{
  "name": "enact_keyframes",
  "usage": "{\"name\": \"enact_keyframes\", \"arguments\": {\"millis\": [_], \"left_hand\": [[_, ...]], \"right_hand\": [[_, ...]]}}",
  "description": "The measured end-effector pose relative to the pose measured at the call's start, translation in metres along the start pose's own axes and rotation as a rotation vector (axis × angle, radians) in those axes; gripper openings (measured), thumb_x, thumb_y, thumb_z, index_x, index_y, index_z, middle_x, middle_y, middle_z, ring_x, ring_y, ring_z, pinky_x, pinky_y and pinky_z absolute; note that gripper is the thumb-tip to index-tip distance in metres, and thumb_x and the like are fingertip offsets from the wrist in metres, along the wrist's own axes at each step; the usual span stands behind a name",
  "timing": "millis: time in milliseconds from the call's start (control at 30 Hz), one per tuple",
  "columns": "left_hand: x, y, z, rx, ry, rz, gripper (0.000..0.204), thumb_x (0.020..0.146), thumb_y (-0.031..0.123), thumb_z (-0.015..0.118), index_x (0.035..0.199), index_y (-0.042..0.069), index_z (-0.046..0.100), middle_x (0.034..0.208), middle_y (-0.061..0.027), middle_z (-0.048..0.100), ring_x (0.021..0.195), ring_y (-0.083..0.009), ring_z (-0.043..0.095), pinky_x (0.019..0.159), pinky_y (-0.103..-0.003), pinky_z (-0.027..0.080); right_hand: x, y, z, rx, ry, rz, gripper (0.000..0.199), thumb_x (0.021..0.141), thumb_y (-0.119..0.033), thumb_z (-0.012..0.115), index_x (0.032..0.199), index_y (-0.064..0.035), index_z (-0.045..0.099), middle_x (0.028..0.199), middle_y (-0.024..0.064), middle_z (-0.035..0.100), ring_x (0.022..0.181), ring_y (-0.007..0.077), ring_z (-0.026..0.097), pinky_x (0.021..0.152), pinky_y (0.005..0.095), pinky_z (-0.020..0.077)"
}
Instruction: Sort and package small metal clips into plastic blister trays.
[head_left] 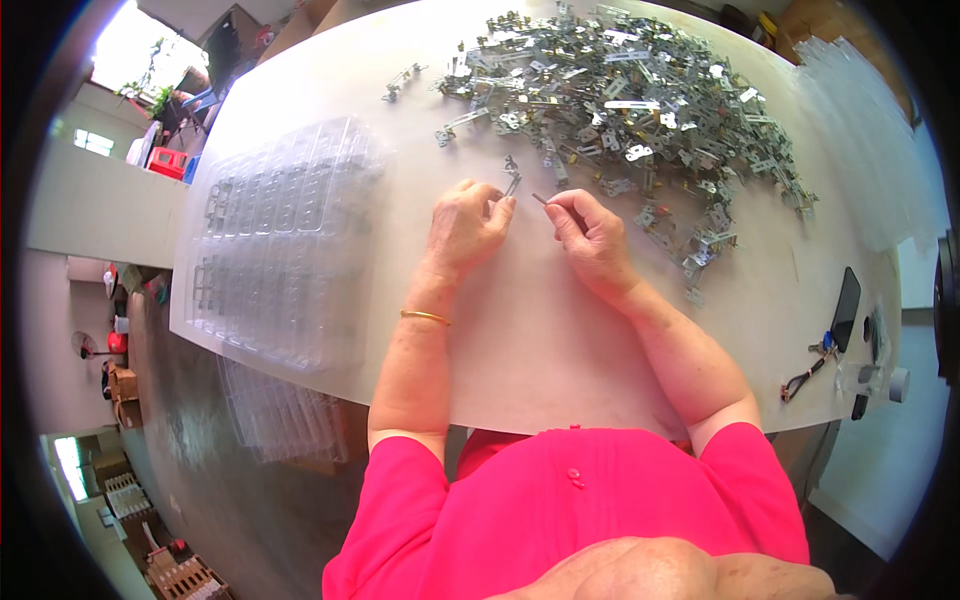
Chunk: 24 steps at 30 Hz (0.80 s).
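Note:
Between thumb and fingers, my left hand [468, 228] pinches a small silvery metal bracket part [513, 182], which points up and away from me. Just to its right, my right hand [588, 235] grips a short, thin dark rod-like piece [540, 200]; its exact kind is too small to make out. The two held pieces are close but apart. Beyond both hands spreads a large heap of small metal bracket parts [620, 105], silvery with some brass-coloured bits. A few loose bracket parts [462, 124] lie at the heap's left side.
Clear plastic blister trays [285, 240] are stacked on the white table [520, 350] at the left, with more trays [285, 410] below its edge. At right lie a black phone [846, 308], keys [822, 347] and clear plastic sheeting [860, 140] farther back.

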<state>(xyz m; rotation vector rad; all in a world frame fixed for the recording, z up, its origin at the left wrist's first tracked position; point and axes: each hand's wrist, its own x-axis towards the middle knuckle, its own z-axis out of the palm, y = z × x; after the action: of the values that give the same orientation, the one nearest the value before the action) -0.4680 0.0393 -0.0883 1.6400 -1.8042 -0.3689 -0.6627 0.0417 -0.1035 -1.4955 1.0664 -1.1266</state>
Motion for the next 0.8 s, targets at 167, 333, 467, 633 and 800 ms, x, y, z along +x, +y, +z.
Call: {"name": "enact_keyframes", "arguments": {"millis": [167, 333, 467, 633, 800], "left_hand": [[0.001, -0.009, 0.008, 0.054, 0.015, 0.068, 0.023, 0.083, 0.021, 0.072, 0.095, 0.001, 0.072, 0.083, -0.0146, 0.067, 0.074, -0.0266, 0.065, 0.067, -0.037, 0.051], [-0.001, -0.010, 0.009, -0.011, 0.074, 0.119, 0.026, 0.083, 0.019, 0.071, 0.101, 0.000, 0.069, 0.084, -0.0153, 0.067, 0.074, -0.0277, 0.064, 0.069, -0.037, 0.051], [-0.001, -0.008, 0.006, -0.142, 0.073, 0.039, 0.022, 0.083, 0.015, 0.069, 0.100, 0.000, 0.068, 0.081, -0.0144, 0.064, 0.072, -0.0264, 0.063, 0.069, -0.038, 0.050], [-0.002, -0.015, 0.011, -0.060, 0.147, 0.007, 0.020, 0.084, 0.017, 0.068, 0.096, 0.002, 0.066, 0.088, -0.0151, 0.064, 0.074, -0.0288, 0.064, 0.069, -0.039, 0.052], [0.000, -0.016, 0.014, 0.048, 0.257, 0.012, 0.021, 0.084, 0.021, 0.068, 0.095, 0.003, 0.065, 0.089, -0.0150, 0.064, 0.078, -0.0322, 0.064, 0.072, -0.042, 0.052]], "right_hand": [[0.000, -0.002, -0.002, -0.083, 0.032, -0.062, 0.007, 0.096, -0.013, 0.064, 0.098, -0.0059, 0.066, 0.069, -0.0027, 0.057, 0.063, 0.0042, 0.050, 0.057, 0.0230, 0.0423], [-0.002, -0.001, -0.001, -0.072, 0.014, -0.067, 0.008, 0.097, -0.013, 0.063, 0.097, -0.0058, 0.065, 0.070, -0.0042, 0.057, 0.064, 0.0038, 0.052, 0.057, 0.0213, 0.0423], [-0.002, 0.004, -0.002, -0.046, 0.010, -0.057, 0.008, 0.098, -0.014, 0.063, 0.098, -0.0063, 0.065, 0.072, -0.0047, 0.057, 0.064, 0.0039, 0.052, 0.058, 0.0208, 0.0431], [-0.003, -0.001, -0.001, -0.004, -0.023, -0.005, 0.008, 0.099, -0.014, 0.061, 0.099, -0.0067, 0.064, 0.077, -0.0055, 0.057, 0.066, 0.0035, 0.051, 0.058, 0.0194, 0.0427], [-0.002, 0.001, -0.004, -0.009, -0.033, 0.003, 0.008, 0.100, -0.014, 0.061, 0.099, -0.0067, 0.064, 0.077, -0.0060, 0.056, 0.066, 0.0031, 0.050, 0.057, 0.0190, 0.0418]]}}
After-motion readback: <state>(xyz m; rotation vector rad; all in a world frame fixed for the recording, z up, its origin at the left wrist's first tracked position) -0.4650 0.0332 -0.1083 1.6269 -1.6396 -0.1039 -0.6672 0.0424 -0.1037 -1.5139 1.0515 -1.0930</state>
